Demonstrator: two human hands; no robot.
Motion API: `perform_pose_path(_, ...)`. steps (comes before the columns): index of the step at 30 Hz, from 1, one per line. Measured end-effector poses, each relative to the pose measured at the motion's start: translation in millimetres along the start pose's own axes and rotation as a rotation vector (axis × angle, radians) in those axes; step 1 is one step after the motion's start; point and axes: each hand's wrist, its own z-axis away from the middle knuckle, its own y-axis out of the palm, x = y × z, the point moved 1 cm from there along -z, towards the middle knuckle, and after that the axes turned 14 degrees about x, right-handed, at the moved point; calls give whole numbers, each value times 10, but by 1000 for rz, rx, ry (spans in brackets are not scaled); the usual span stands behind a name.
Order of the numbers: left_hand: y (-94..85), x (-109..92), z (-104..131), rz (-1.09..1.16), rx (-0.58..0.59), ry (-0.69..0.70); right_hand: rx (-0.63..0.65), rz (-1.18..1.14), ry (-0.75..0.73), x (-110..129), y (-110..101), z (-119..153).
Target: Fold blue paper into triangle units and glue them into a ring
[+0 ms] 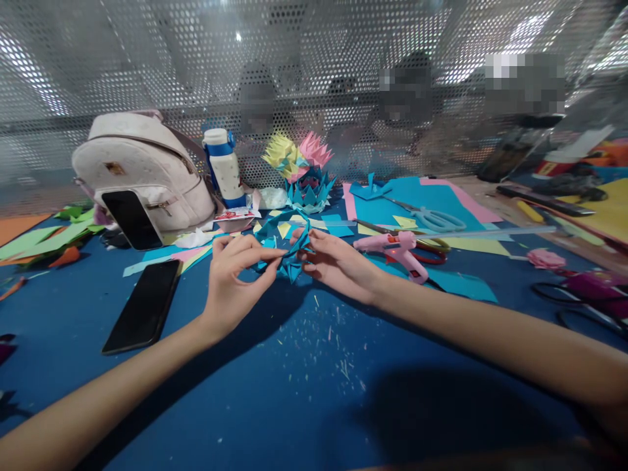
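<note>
Between my two hands, a little above the blue table, is a piece of folded blue paper (290, 267) with pointed tips, shaped in part like a ring. My left hand (243, 265) pinches its near left side between thumb and forefinger. From the other side my right hand (336, 261) grips its right edge, with some fingers curled behind the paper. Finished-looking folded paper flowers stand behind it: a yellow one (283, 156), a pink one (315, 150) and a blue one (310, 191). To the right of my right hand lies a pink glue gun (396, 250).
At the left are a pale backpack (142, 167), a phone leaning on it (131, 220), another phone lying flat (143, 306) and a white bottle (224, 169). Scissors (436, 219) rest on blue sheets (397, 190). Paper scraps dot the table (275, 392). A perforated metal screen (186, 72) rises behind.
</note>
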Motion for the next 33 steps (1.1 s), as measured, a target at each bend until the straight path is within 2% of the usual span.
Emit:
perform_pose_path(15, -5, -4, 6, -134, 1, 90, -65, 194, -66, 38, 127, 28)
perform_pose_path(21, -34, -5, 9, -357, -21, 255, -38, 252, -68, 59, 172, 36)
perform_pose_path(24, -64, 19, 23, -484, -25, 365, -87, 311, -72, 69, 218, 76)
perform_pose_path(27, -73, 9, 45, -582, -24, 451, -200, 420, -60, 71, 259, 188)
perform_pose_path(30, -41, -56, 80, -646, 3, 501, -294, 623, -98, 92, 280, 367)
perform_pose_path(33, 26, -154, 140, -670, 65, 534, -238, 918, -160, 159, 279, 563)
